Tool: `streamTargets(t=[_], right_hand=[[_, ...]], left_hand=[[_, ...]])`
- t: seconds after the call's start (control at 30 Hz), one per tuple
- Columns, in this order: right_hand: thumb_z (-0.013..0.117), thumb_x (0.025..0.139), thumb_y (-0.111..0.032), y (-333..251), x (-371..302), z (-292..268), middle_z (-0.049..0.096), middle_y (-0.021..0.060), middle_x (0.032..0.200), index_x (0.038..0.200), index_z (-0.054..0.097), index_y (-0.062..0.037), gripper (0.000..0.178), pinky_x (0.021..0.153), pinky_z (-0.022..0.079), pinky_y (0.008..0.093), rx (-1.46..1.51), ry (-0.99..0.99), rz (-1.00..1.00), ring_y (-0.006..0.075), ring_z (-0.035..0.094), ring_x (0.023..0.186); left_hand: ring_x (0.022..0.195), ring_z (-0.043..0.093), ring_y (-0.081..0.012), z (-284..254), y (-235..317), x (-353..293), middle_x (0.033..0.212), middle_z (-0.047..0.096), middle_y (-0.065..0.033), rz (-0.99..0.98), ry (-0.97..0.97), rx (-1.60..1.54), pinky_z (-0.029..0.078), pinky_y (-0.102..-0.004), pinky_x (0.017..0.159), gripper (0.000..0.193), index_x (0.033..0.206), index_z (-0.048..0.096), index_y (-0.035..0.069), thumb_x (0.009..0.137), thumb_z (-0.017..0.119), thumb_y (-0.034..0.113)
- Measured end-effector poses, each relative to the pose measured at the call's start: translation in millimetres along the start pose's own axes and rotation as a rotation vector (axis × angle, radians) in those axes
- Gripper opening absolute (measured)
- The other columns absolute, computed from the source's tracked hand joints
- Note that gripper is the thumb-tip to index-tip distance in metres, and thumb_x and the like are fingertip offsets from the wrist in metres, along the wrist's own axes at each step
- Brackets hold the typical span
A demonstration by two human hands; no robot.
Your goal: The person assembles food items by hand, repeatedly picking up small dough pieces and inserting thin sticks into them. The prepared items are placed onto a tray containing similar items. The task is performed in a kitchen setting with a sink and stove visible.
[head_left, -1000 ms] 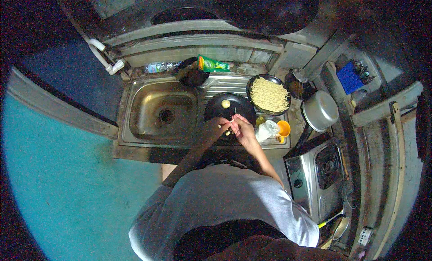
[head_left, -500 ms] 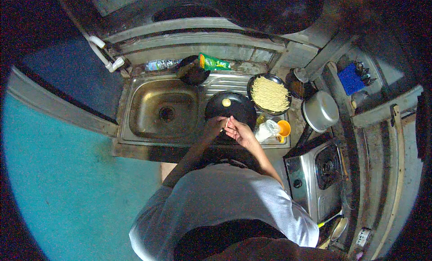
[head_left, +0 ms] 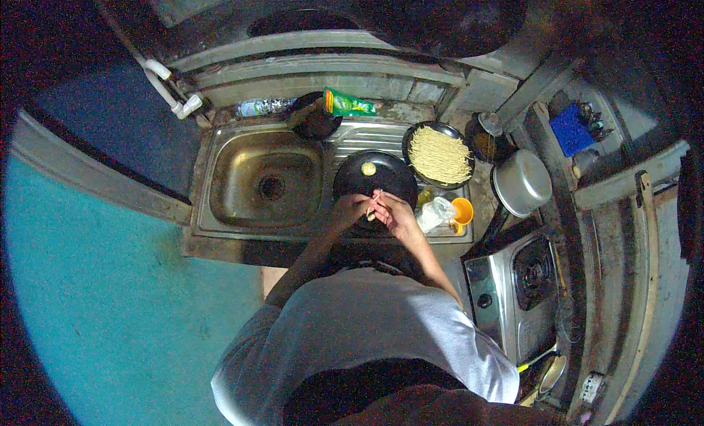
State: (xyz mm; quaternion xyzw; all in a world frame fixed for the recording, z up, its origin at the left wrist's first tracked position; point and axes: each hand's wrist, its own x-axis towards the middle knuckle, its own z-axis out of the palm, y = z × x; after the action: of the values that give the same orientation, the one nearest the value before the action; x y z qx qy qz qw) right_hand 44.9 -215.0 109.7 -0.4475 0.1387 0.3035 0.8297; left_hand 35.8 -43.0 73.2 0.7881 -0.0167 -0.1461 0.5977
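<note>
My left hand [head_left: 353, 208] and my right hand [head_left: 394, 212] meet over the near part of a round black tray [head_left: 352, 178]. Their fingertips are closed together on a small pale strip [head_left: 372, 215], too small to make out well; it looks like dough. Beyond the fingers, a pale, dough-like ball [head_left: 368, 168] lies on the tray. To the right, a second dark round tray [head_left: 465, 182] is covered with many thin pale yellow strips [head_left: 438, 156].
Left of the tray is a steel sink basin [head_left: 242, 154]. A white plastic bag [head_left: 435, 215] and an orange mug [head_left: 462, 210] stand right of my hands. Further right are an aluminium pot [head_left: 523, 182] and a gas stove [head_left: 506, 294]. A green packet [head_left: 350, 103] lies at the back.
My fingers have shifted slightly while staying together over the tray, and the pale strip shows a little lower between them. The ball seems to have moved or turned slightly.
</note>
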Motion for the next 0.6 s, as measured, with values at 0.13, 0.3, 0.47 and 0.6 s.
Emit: streamTargets(t=[0.13,0.3,0.47,0.6], right_hand=[[0.053,0.09,-0.03,0,9,-8,0.064,0.002,0.09,0.105,0.06,-0.0069,0.028,0.064,0.049,0.0229,-0.097,-0.024,0.045,0.0107,0.062,0.076],[0.057,0.087,-0.037,-13,-8,13,0.065,0.0021,0.088,0.101,0.061,-0.0073,0.033,0.061,0.048,0.0202,-0.464,0.121,0.126,0.009,0.062,0.075],[0.066,0.081,-0.025,6,-4,17,0.065,0.0037,0.085,0.097,0.062,-0.0032,0.027,0.061,0.046,0.0193,-0.545,0.015,-0.153,0.008,0.061,0.072],[0.07,0.077,-0.013,33,23,-21,0.065,0.004,0.082,0.101,0.061,0.0004,0.029,0.059,0.046,0.0206,-0.714,0.151,-0.535,0.007,0.058,0.067]], left_hand=[[0.087,0.063,-0.0241,8,-31,27,0.104,0.062,-0.0135,0.009,-0.407,-0.623,0.048,-0.0328,0.077,0.04,0.105,0.059,0.007,0.084,0.055,0.04],[0.092,0.061,-0.0282,8,-68,41,0.109,0.058,-0.0175,-0.187,-0.248,-0.962,0.048,-0.0347,0.077,0.044,0.114,0.05,0.01,0.084,0.057,0.04],[0.1,0.058,-0.0257,11,-116,53,0.109,0.058,-0.0149,-0.056,-0.154,-1.046,0.048,-0.0335,0.076,0.045,0.109,0.049,0.012,0.079,0.065,0.041],[0.105,0.056,-0.0251,7,-51,33,0.115,0.056,-0.0162,-0.104,-0.198,-0.869,0.048,-0.0334,0.078,0.05,0.118,0.046,0.015,0.08,0.061,0.043]])
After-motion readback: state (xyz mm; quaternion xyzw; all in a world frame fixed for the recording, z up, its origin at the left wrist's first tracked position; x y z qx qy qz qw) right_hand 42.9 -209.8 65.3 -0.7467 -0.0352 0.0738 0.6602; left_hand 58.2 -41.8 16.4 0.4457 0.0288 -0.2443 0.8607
